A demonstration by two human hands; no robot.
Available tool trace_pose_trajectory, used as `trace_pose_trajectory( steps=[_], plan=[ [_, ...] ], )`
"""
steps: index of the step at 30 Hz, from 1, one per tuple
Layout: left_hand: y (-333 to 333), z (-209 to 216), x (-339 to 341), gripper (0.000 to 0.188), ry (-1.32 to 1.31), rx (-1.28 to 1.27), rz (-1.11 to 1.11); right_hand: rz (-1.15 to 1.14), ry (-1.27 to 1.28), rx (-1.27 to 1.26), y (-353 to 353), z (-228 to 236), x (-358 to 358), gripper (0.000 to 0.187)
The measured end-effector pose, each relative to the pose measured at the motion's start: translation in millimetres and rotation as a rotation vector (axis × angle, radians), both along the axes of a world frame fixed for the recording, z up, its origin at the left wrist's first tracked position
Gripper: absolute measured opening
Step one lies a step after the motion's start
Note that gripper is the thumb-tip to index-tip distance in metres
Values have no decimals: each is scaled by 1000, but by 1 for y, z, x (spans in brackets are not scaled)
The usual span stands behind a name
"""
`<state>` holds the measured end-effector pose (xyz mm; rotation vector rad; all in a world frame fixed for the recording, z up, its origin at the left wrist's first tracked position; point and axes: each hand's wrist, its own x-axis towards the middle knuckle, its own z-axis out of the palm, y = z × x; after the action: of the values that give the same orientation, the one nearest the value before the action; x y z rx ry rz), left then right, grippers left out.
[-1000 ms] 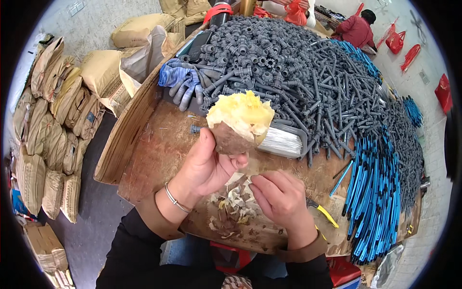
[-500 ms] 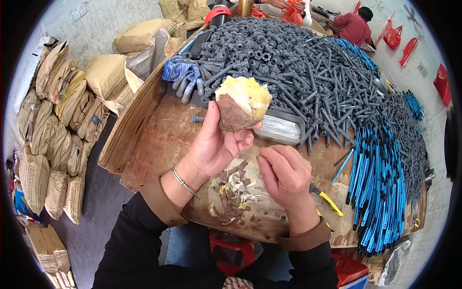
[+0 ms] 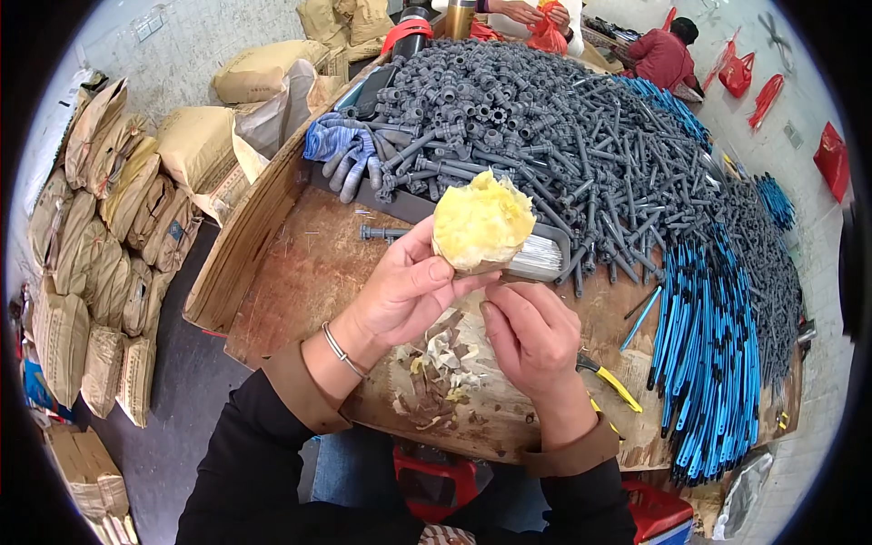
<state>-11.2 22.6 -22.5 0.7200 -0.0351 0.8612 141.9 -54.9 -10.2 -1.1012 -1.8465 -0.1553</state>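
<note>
My left hand holds a partly peeled sweet potato between thumb and fingers, above the wooden table. Its torn yellow flesh faces me, with a paler lower edge. Just below and to the right of it is my right hand, its fingers curled in and thumb pressed against them; whatever they may hold is hidden. Beneath the hands, brown and whitish peelings lie scattered on the table. Behind the sweet potato, partly covered by it, stands a grey tray of thin metal pins.
A large heap of grey plastic fittings covers the table's far side, with blue-and-black strips at right. Yellow-handled pliers lie beside my right wrist. Blue-grey gloves rest at far left. Other people sit beyond the heap.
The sweet potato has turned in my left hand, so yellow flesh faces me where brown skin showed. It has moved slightly right and down, and my right hand is now closer to it.
</note>
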Motion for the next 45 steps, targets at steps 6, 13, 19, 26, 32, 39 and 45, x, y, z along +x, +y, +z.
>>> trace_pose_trajectory(
  steps=[6, 13, 19, 26, 32, 39, 45],
  plan=[
    [-4, 6, 5, 68, 48, 48, 113, -75, 99, 29, 0, 1, 3, 16],
    [-6, -1, 1, 72, 88, 11, 80, -62, 119, -10, -2, 2, 5, 16],
    [-2, -5, 1, 75, -49, -72, 19, -44, 100, 62, -3, 3, 9, 14],
    [-9, 4, -3, 82, -32, -20, 56, -164, 179, -28, 2, -5, 5, 20],
    [-19, 16, -14, 103, 203, 26, -71, -149, 194, -79, 4, -20, 7, 26],
    [-25, 24, -21, 109, 243, 223, -242, -141, 172, -109, 2, -9, 0, 28],
    [-26, 21, -17, 109, 105, 329, -281, -186, 144, -66, 5, -12, -6, 25]
  ],
)
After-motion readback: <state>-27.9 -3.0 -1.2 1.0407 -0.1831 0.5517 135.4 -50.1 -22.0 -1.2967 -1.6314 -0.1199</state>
